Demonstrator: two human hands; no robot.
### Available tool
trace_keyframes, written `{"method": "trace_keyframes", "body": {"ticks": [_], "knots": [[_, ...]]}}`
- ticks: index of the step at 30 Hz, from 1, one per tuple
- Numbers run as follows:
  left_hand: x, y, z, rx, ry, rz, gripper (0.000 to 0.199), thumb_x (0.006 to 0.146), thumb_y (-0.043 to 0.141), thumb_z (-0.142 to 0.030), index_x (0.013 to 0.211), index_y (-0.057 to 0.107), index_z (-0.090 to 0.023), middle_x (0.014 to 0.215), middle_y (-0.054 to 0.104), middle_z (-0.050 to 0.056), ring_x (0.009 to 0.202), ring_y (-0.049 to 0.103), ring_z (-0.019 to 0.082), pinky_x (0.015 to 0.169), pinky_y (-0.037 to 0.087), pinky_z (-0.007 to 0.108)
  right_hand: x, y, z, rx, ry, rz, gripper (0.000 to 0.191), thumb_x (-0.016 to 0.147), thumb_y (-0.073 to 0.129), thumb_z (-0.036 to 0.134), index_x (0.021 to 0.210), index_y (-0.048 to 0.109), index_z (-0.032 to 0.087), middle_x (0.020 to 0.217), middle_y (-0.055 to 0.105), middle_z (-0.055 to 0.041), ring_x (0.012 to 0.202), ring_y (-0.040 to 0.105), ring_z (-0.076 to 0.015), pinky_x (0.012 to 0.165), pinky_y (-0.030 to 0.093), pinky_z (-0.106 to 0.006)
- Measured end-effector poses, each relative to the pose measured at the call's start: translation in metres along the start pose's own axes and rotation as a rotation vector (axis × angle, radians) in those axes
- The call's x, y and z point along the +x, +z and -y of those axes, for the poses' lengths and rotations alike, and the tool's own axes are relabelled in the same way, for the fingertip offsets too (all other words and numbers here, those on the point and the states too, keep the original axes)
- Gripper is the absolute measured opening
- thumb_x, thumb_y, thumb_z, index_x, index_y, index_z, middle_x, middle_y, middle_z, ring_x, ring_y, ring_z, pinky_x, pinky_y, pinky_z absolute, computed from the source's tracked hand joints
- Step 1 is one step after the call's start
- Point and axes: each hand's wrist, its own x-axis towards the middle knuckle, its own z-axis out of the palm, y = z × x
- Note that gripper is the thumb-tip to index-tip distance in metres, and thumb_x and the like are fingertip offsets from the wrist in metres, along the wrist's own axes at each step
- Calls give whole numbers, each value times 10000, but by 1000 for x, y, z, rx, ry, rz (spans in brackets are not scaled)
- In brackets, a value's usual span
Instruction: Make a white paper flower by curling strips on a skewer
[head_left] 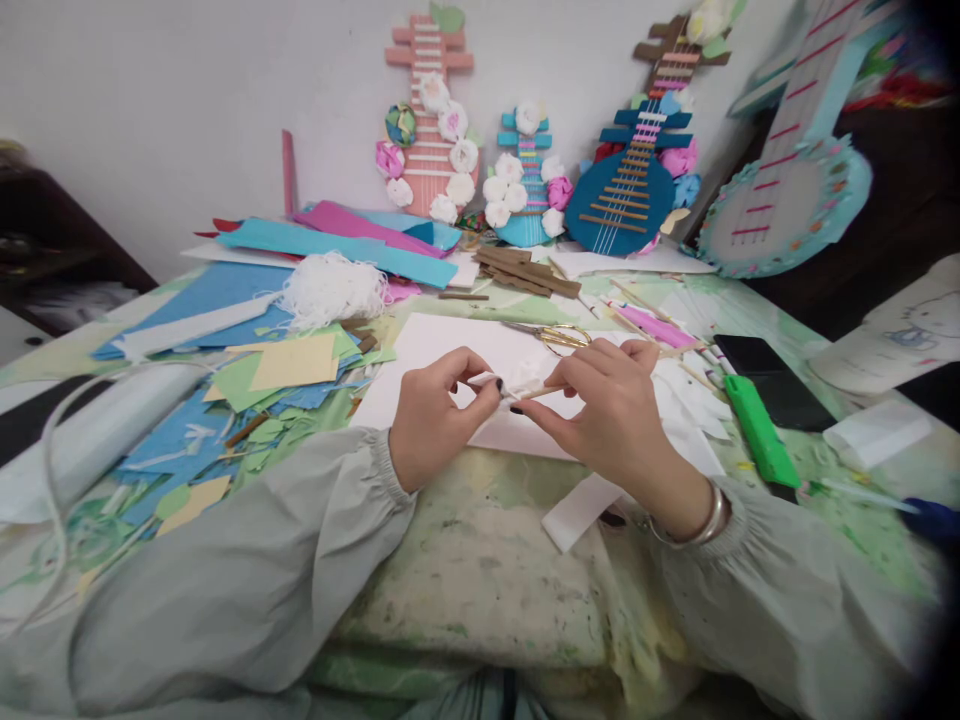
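Observation:
My left hand (450, 408) pinches a small piece of white paper (482, 379) between thumb and fingers. My right hand (611, 405) grips a thin wooden stick (546, 390), whose left end meets the white paper at my left fingertips. Both hands are above a white sheet (420, 345) on the table. Gold-handled scissors (564, 337) lie just beyond my right hand. A white paper strip (581, 512) rests below my right wrist. How the paper sits on the stick's end is partly hidden by my fingers.
Paper scraps (292, 362) and a bundle of white string (335, 290) lie to the left. At right are a green glue gun or cutter-like tool (759, 428), a black phone (772, 378) and a paper roll (892, 325). Several decorated paper lutes (621, 205) lean along the wall.

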Motion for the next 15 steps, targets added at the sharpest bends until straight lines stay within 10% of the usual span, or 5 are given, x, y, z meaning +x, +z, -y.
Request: {"method": "trace_keyframes", "body": {"ticks": [15], "knots": [[-4,7,3,108,93,4,63,741,585,-179,684,569,-159,658,594,-5,624,505,113,592,387,235,-2,2,3,-102,-55,-23,288,803,573,417,665,536,167,636,549,-17,725,469,-193,720,212,-337]]}}
